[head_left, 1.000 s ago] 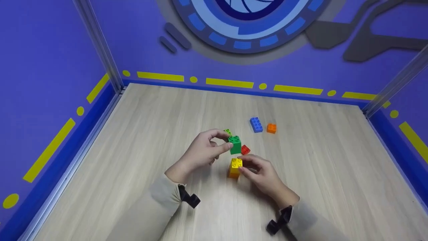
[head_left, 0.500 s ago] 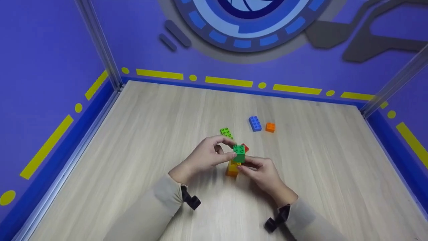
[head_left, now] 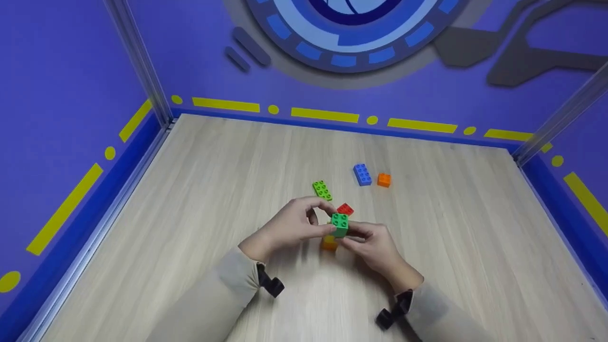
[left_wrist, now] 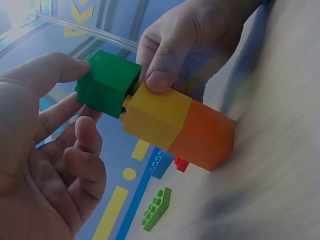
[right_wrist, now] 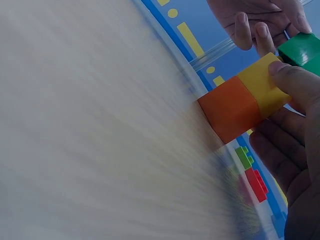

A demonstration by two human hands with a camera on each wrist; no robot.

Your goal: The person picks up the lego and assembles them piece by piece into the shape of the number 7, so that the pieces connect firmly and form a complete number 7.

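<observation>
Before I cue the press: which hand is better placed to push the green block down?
Probably the left hand: it already pinches the green block, not fully seated on the yellow block, which the right hand grips.

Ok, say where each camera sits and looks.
Head: head-worn, looking forward-down at the pale wood-grain table; left hand, right hand, beige sleeves show.
Left wrist: worn there, facing the green square plastic block; both hands show.
Right wrist: worn there, facing the yellow square plastic block; both hands show.
Wrist views share the orange square plastic block beneath the yellow one.
</observation>
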